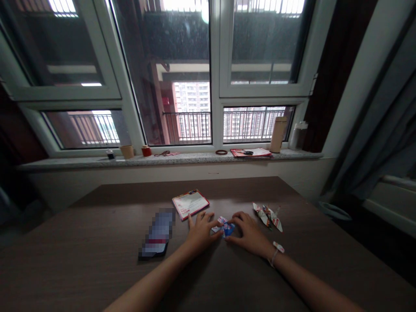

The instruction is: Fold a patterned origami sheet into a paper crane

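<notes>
Both my hands rest on the brown table (pixel 97 260) around a small folded piece of printed paper (pixel 223 227), blue, white and red. My left hand (pixel 199 234) lies to its left with fingers spread, fingertips pressing the paper's left edge. My right hand (pixel 250 234) lies to its right with fingers curled and pinching the paper's right side. A band with a white tag is on my right wrist (pixel 277 251).
A folded paper crane (pixel 268 216) lies right of my hands. A printed card (pixel 190 203) lies beyond them, and a dark phone (pixel 157 236) to the left. The window sill (pixel 182 159) holds small cups, scissors, papers, a tan flask (pixel 278 134) and a jar.
</notes>
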Action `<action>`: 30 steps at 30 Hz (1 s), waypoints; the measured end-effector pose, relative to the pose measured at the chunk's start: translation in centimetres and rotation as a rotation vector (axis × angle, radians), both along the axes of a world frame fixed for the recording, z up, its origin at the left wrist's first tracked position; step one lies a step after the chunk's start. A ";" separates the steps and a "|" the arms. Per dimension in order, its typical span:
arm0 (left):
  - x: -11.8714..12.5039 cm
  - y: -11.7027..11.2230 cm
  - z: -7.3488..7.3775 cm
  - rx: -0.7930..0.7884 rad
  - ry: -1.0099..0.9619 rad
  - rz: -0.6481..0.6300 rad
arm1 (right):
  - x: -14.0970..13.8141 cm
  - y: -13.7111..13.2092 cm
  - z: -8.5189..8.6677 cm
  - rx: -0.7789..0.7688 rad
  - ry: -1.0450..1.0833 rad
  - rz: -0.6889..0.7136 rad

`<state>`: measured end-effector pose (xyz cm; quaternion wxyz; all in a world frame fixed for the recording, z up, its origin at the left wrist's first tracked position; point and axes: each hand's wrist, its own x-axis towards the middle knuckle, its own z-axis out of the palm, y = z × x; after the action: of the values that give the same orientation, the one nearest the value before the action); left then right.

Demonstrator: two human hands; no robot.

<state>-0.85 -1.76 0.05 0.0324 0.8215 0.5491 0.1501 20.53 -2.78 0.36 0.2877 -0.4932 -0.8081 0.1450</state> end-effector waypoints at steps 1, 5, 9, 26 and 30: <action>0.0 0.0 0.0 0.001 -0.004 -0.003 | 0.1 0.1 -0.1 0.002 0.041 0.010; 0.0 0.0 0.0 -0.006 -0.010 -0.004 | 0.4 0.3 -0.1 0.012 0.128 0.072; 0.0 -0.1 0.1 -0.013 -0.007 0.006 | 0.2 0.1 0.0 0.018 0.069 0.078; 0.1 -0.1 0.5 -0.048 -0.020 0.013 | -0.6 0.5 0.1 0.152 -0.212 -0.134; 0.1 0.0 0.3 -0.057 -0.011 0.015 | -0.7 0.4 0.0 0.151 -0.231 -0.142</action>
<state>-0.75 -1.79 0.37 0.0578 0.8153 0.5591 0.1389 19.84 -2.38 0.41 0.2386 -0.5394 -0.8076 0.0051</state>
